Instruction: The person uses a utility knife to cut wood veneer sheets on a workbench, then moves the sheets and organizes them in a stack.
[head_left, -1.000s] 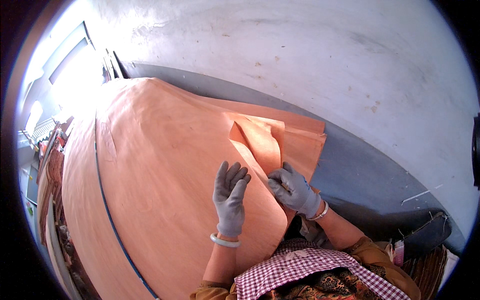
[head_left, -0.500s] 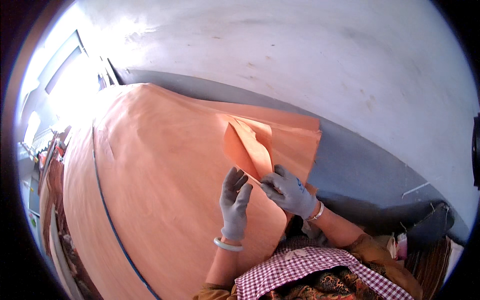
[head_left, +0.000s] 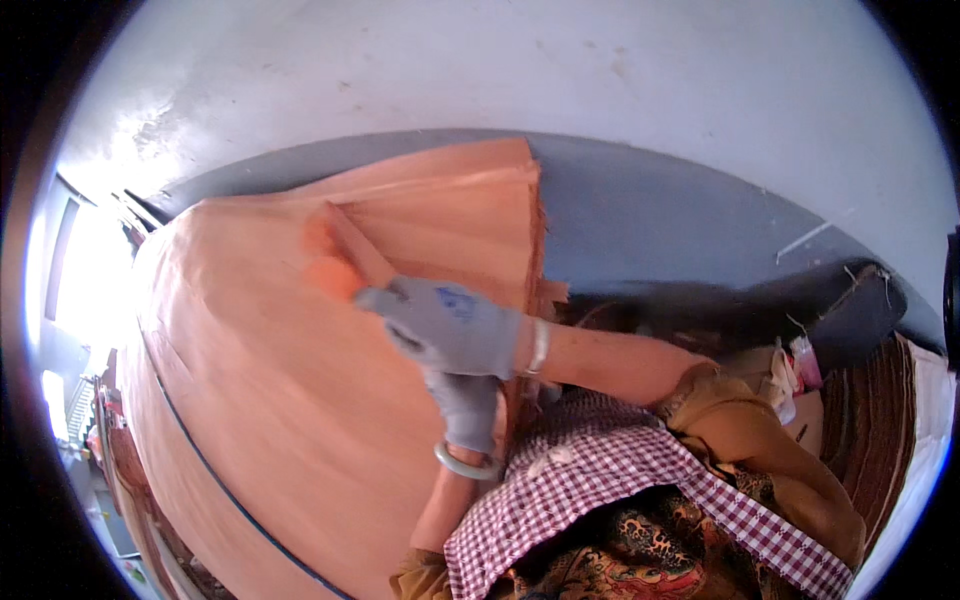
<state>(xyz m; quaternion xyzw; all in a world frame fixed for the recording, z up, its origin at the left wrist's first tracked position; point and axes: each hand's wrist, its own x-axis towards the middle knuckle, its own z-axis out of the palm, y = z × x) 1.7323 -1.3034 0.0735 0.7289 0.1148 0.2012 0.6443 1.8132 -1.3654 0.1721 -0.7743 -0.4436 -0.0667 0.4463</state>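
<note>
A large pile of thin orange-brown sheets [head_left: 250, 400], which look like wood veneer, spreads in front of me. My right hand [head_left: 445, 325], in a grey glove, reaches left across the pile with its fingers closed on a veneer strip [head_left: 350, 245]. The strip stands up off the surface, and its left part is smeared by motion. Just below, my left hand [head_left: 465, 405], also gloved in grey, sits partly behind the right one, over the near edge of the pile. Its fingers are hidden.
A thin dark cord [head_left: 215, 470] runs over the left of the pile. A pale wall [head_left: 450, 70] with a grey lower band rises behind. At the right are a dark rolled bundle [head_left: 850, 300] and a stack of brown sheets [head_left: 880, 440].
My right hand has swung left across the pile with the strip, passing in front of my left hand. The left hand's fingers, spread before, are now covered. The view has shifted rightward.
</note>
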